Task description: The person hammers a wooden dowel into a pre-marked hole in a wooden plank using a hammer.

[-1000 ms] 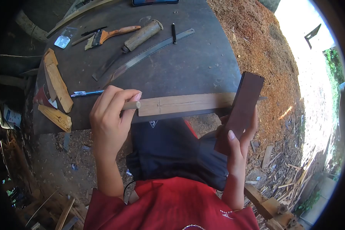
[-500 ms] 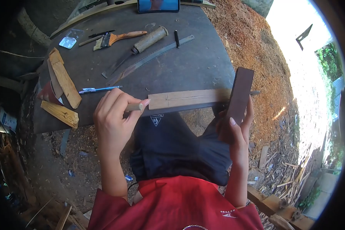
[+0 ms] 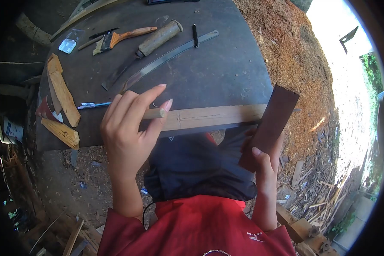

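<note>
My left hand (image 3: 128,123) is closed on a thin round wooden dowel (image 3: 154,114), whose end shows between thumb and fingers; the index finger is stretched out. Held in my right hand (image 3: 265,160) is a flat, dark red-brown sanding block (image 3: 275,123), tilted with its top to the right. My right thumb presses on its near face, and the fingers behind it are partly hidden. Between the hands a flat wooden strip (image 3: 217,116) with pencil lines lies along the table's near edge. Its left end is hidden by my left hand.
On the dark table (image 3: 217,77) lie a paintbrush (image 3: 128,36), a chisel (image 3: 158,40), a metal ruler (image 3: 170,55), a black pen (image 3: 195,35) and a blue pen (image 3: 96,105). Wood offcuts (image 3: 66,94) and sandpaper (image 3: 44,110) are at the left. Sawdust (image 3: 294,55) covers the ground at right.
My left index finger has lifted and straightened away from the dowel. The sanding block in my right hand has tilted further right and come slightly lower. The view has shifted a little.
</note>
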The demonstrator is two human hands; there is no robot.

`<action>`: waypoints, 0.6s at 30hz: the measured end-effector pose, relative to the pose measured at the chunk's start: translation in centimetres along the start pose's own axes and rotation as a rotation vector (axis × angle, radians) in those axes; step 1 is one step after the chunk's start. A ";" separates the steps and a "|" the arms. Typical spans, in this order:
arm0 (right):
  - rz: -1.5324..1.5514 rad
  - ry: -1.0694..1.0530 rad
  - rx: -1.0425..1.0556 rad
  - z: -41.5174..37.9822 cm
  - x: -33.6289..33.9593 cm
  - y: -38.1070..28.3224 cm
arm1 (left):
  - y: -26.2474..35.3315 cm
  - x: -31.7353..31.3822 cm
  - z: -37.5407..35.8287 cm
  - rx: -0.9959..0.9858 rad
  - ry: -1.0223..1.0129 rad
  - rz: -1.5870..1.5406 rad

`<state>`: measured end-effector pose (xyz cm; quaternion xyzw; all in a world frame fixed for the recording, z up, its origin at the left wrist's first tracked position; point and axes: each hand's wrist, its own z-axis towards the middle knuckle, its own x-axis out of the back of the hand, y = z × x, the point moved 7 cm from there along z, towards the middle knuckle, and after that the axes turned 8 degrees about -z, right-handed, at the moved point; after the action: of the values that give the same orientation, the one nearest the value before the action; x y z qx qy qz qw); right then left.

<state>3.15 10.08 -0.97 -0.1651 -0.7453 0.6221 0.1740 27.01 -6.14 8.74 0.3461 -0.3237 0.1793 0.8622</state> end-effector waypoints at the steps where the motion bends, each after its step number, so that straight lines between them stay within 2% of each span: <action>1: 0.021 0.004 -0.004 0.1 0.1 0.1 | 0.7 -0.5 0.4 -0.035 -0.014 -0.024; 4: 0.100 0.029 0.006 0.1 0.7 0.4 | 3.9 -3.0 1.3 -0.126 -0.069 -0.124; 6: 0.169 0.052 0.035 0.0 1.9 0.8 | 7.0 -5.7 1.0 -0.180 -0.176 -0.224; 10: 0.336 0.345 0.140 -1.5 6.3 0.3 | 11.8 -12.2 -0.2 -0.199 -0.235 -0.301; 11: 0.429 0.343 0.103 -2.1 7.8 0.8 | 12.5 -13.4 0.1 -0.204 -0.202 -0.313; 13: 0.403 0.274 0.224 -2.0 9.5 -0.5 | 13.5 -15.4 1.1 -0.225 -0.135 -0.343; 18: 0.235 0.307 0.284 -2.1 11.9 -1.7 | 14.5 -17.8 2.6 -0.226 -0.134 -0.326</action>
<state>-6.46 17.07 1.74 -0.3170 -0.5908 0.7043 0.2331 5.26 0.58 4.96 0.3060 -0.3381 -0.0237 0.8897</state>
